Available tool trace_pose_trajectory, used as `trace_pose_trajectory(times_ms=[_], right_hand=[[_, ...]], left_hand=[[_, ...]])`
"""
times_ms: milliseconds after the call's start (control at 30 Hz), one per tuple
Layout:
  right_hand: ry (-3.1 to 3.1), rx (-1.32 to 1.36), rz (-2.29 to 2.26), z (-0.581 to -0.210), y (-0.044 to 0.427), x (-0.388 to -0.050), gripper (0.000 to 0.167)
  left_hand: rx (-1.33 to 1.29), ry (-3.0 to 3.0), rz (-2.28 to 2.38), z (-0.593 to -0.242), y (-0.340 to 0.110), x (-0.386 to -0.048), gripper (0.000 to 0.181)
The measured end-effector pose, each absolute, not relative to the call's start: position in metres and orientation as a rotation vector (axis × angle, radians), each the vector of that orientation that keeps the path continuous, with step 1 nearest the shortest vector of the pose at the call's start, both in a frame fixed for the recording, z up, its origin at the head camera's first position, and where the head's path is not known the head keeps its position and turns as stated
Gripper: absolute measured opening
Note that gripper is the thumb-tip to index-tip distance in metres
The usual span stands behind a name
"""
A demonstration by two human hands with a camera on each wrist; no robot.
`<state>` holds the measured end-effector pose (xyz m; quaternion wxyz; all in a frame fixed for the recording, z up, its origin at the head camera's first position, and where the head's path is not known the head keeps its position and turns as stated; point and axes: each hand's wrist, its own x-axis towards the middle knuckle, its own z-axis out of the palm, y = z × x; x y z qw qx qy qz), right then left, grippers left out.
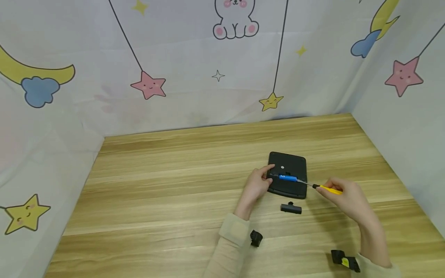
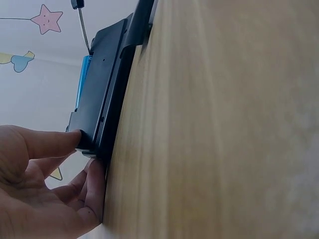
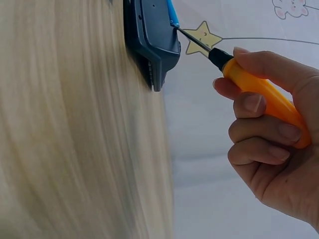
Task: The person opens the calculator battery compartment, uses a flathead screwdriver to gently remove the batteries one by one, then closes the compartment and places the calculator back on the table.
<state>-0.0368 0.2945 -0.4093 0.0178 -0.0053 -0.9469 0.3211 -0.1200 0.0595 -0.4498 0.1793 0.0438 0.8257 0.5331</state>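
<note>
A flat black device (image 1: 293, 160) lies on the table with its battery compartment facing up. In it sits a blue battery (image 1: 287, 178). My left hand (image 1: 255, 185) holds the device's left edge; in the left wrist view the thumb presses on top while curled fingers (image 2: 94, 191) bear against the side. From the right, my right hand (image 1: 352, 199) grips a screwdriver (image 3: 266, 94) by its yellow handle. The thin metal shaft reaches to the battery's right end, and its tip seems to touch there. Just in front of the device lies a small black battery cover (image 1: 291, 208).
The wood-grain table (image 1: 156, 193) stretches far to the left of the device. A white cloth (image 1: 187, 96) printed with stars and moons hangs behind and at both sides. Black wrist-worn camera mounts (image 1: 256, 238) sit at both wrists, close above the tabletop.
</note>
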Motion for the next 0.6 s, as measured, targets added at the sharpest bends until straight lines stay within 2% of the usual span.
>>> trace_pose_trajectory(times_ms=[600], right_hand=[[-2.905,-0.080,1.062,-0.421,0.299,-0.034,0.026]], left_hand=[[0.158,2.383,1.477,-0.450,0.059,-0.121,0.048]])
